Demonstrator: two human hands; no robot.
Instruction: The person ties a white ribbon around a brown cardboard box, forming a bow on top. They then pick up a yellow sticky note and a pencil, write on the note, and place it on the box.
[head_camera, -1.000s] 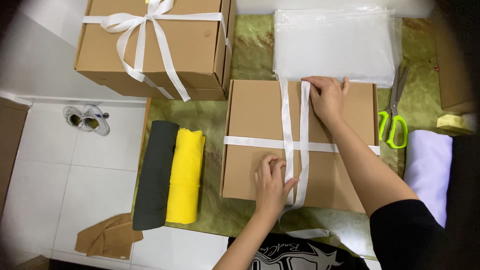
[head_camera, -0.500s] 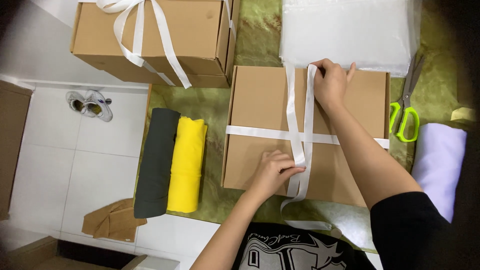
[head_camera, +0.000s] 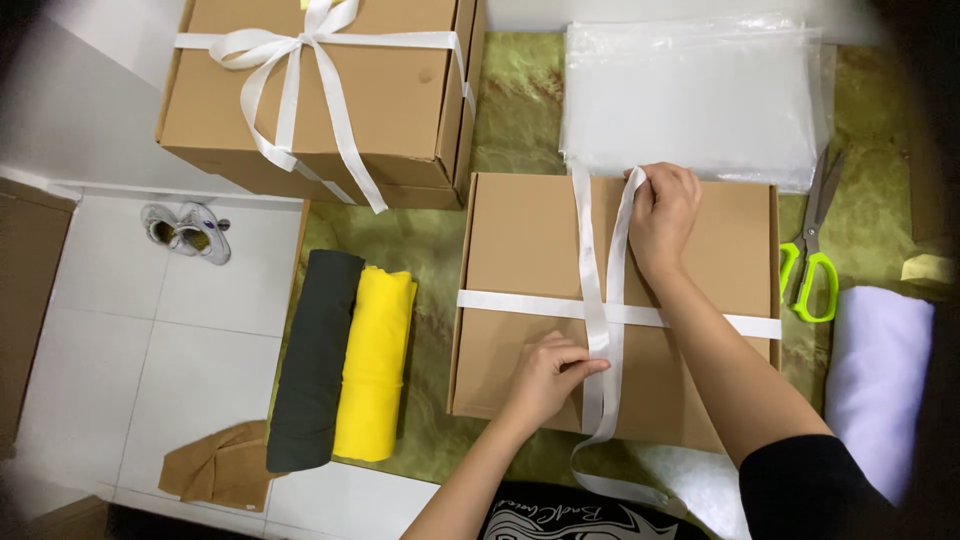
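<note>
1. The step in hand looks like wrapping: a white ribbon already crosses the lid of the flat cardboard box, which lies on the green mat.
2. The left hand pinches the ribbon near the box's front edge, just below the crossing, fingers clenched on the strand.
3. The right hand grips the ribbon at the box's far edge, closed around it and holding it taut.
4. The loose tail hangs over the box's front edge.
5. Judging from this, the next move calls for even tension while the strands are crossed at the box's centre, so that the band across does not slip.
6. Green-handled scissors lie right of the box; rolled dark and yellow cloths lie left of it.
</note>
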